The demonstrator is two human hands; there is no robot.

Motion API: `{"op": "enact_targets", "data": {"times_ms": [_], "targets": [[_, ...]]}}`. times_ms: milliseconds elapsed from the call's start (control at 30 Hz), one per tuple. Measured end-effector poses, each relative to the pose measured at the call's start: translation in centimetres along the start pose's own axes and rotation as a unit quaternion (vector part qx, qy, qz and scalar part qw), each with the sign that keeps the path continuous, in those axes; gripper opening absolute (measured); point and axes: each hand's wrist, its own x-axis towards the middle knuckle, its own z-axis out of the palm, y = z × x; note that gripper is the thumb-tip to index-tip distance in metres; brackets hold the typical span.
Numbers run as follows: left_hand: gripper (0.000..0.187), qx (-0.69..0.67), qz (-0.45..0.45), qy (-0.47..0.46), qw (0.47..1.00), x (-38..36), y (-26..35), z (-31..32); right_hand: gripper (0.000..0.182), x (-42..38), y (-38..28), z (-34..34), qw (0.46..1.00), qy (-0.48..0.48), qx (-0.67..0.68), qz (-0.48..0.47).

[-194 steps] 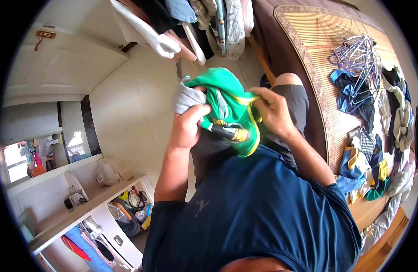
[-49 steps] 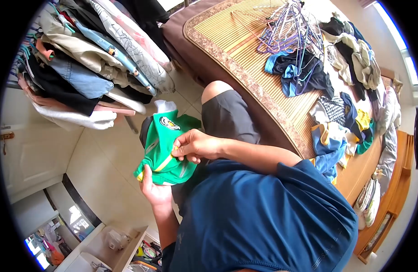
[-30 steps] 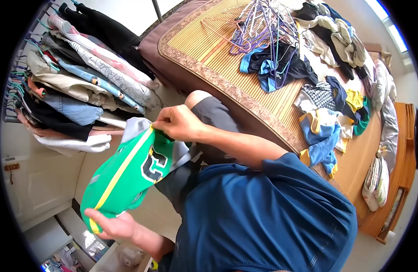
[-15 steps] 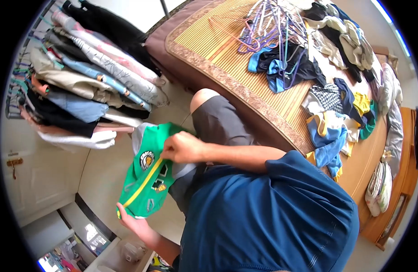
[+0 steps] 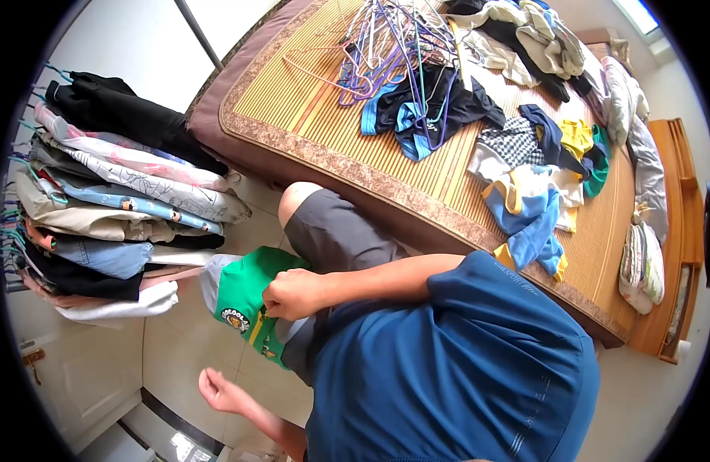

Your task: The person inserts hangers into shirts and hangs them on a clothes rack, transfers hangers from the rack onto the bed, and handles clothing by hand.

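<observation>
A small green jacket (image 5: 243,289) with grey parts, a round printed badge and a yellow zip-like strip lies over my lap. My right hand (image 5: 292,294) is closed on its front at the upper end of the yellow strip. Its fingers cover that part of the cloth. Below and apart from the jacket, my left hand (image 5: 219,390) hangs in the air with fingers curled in and nothing seen in them.
Clothes (image 5: 124,208) hang in a row on hangers at left. On the bed mat (image 5: 293,100) lie a tangle of hangers (image 5: 401,46), a black and blue garment (image 5: 447,100) and a blue and yellow one (image 5: 524,215). A door (image 5: 85,393) stands lower left.
My left hand has let go of the jacket's lower edge and moved down away from it. The jacket has bunched up towards my right hand, and the view has shifted.
</observation>
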Motion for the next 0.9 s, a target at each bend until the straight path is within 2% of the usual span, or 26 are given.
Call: {"op": "enact_targets", "data": {"times_ms": [67, 100, 133, 167, 233, 300, 367, 400, 433, 500, 533, 567, 633, 700, 733, 767, 833, 867, 900], "targets": [[0.017, -0.072, 0.003, -0.164, 0.984, -1.9, 5.1, 2.7, 0.020, -0.1, -0.2, -0.9, 1.000, 0.005, 0.002, -0.009], [0.016, -0.004, 0.123, -0.200, 0.972, -2.9, 5.5, 4.3, 0.019, -0.2, -0.3, -1.5, 1.000, 0.014, 0.005, -0.015], [0.022, 0.034, 0.217, -0.263, 0.940, -4.0, 8.5, 5.4, 0.019, -0.5, -0.2, -2.1, 1.000, 0.017, 0.006, -0.014], [0.030, 0.064, 0.332, -0.242, 0.910, -5.1, 10.6, 7.0, 0.019, -0.8, 0.0, -2.9, 0.999, 0.035, 0.006, -0.019], [0.043, 0.099, 0.326, -0.278, 0.898, -7.1, 12.3, 9.2, 0.018, -1.9, 0.1, -5.4, 0.998, 0.058, 0.007, -0.008], [0.046, 0.182, 0.340, -0.286, 0.877, -8.1, 13.0, 10.4, 0.018, -3.7, 0.8, -8.5, 0.994, 0.111, 0.009, 0.001], [0.042, 0.194, 0.339, -0.293, 0.873, -8.0, 12.5, 10.9, 0.014, -6.0, 2.0, -12.2, 0.973, 0.229, 0.000, -0.026], [0.038, 0.209, 0.339, -0.298, 0.868, -7.8, 12.3, 11.0, 0.013, -6.9, 3.4, -13.6, 0.950, 0.311, 0.002, -0.008], [0.038, 0.211, 0.338, -0.294, 0.869, -7.5, 12.1, 11.1, 0.012, -7.8, 5.1, -14.9, 0.921, 0.390, 0.005, 0.010], [0.021, 0.234, 0.344, -0.323, 0.850, -7.0, 11.8, 11.3, 0.011, -10.6, 8.2, -19.4, 0.825, 0.539, -0.169, -0.004], [0.021, 0.235, 0.344, -0.320, 0.851, -6.7, 11.2, 11.5, 0.012, -12.4, 8.0, -21.9, 0.775, 0.578, -0.253, 0.006], [0.014, 0.199, 0.346, -0.320, 0.859, -6.5, 10.6, 11.8, 0.014, -14.2, 7.7, -24.3, 0.716, 0.612, -0.335, 0.018], [0.008, 0.160, 0.351, -0.319, 0.866, -6.1, 10.5, 12.3, 0.022, -17.5, 9.3, -27.7, 0.649, 0.626, -0.425, 0.077], [0.006, 0.096, 0.294, -0.311, 0.899, -6.0, 11.0, 12.6, 0.033, -19.4, 11.0, -29.4, 0.615, 0.631, -0.434, 0.189], [0.009, 0.068, 0.264, -0.324, 0.906, -5.7, 10.5, 12.7, 0.050, -20.4, 12.6, -30.2, 0.625, 0.599, -0.433, 0.251], [0.009, 0.067, 0.266, -0.324, 0.905, -5.8, 10.4, 12.8, 0.050, -20.9, 13.3, -30.7, 0.623, 0.601, -0.432, 0.252], [0.012, 0.022, 0.197, -0.309, 0.930, -5.7, 10.3, 12.8, 0.060, -21.7, 14.6, -31.5, 0.680, 0.624, -0.245, 0.298], [0.015, 0.015, 0.167, -0.315, 0.934, -5.7, 10.5, 12.7, 0.072, -22.6, 15.6, -32.5, 0.700, 0.588, -0.208, 0.347], [0.015, 0.019, 0.169, -0.318, 0.933, -5.6, 10.7, 12.7, 0.067, -22.9, 16.1, -32.6, 0.712, 0.635, -0.044, 0.298]]}}
